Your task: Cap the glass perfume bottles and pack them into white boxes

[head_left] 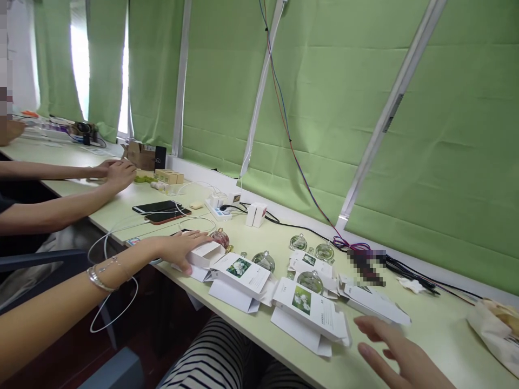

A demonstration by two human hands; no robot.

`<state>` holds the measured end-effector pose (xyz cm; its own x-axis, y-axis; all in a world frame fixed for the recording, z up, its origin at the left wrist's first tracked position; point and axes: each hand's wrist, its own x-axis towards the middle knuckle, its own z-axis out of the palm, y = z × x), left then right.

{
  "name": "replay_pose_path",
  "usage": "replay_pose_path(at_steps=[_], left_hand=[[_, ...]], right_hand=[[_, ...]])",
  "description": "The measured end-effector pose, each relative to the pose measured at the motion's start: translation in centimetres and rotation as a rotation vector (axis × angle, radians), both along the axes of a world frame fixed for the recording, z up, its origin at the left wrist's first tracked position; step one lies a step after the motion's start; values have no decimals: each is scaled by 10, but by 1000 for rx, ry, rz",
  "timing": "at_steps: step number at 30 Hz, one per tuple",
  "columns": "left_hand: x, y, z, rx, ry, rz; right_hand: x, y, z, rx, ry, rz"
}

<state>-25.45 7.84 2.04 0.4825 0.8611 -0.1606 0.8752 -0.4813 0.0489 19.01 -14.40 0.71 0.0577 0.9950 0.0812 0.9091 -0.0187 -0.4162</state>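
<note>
My left hand (181, 248) lies flat, fingers spread, on a small white box (206, 253) near the table's front edge; a bracelet is on that wrist. My right hand (395, 351) hovers open above the table at the lower right, holding nothing, just right of a flattened white carton with a flower print (310, 307). A second flower-print carton (242, 273) lies between the two hands. Several clear glass globes, such as one (264, 261) and another (310, 281), stand among the cartons.
The pale green table (438, 329) runs along green blinds. Two phones (162, 212), a power strip (218, 209), cables (409, 270) and a cloth bag (497, 329) lie on it. Another person's hands (117, 174) rest at the left near small cardboard boxes (169, 176).
</note>
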Motion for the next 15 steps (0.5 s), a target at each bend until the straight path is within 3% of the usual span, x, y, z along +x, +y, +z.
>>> replay_pose_path(at_steps=[4, 7, 12, 15], left_hand=[[1, -10, 8, 72, -58, -15], [9, -15, 22, 202, -132, -83], [58, -28, 46, 231, -146, -201], [92, -40, 45, 161, -116, -268]], right_hand=[[-22, 7, 1, -15, -49, 79], [-29, 9, -3, -15, -40, 67], [-28, 8, -9, 64, -22, 0], [-24, 4, -5, 34, -16, 3]])
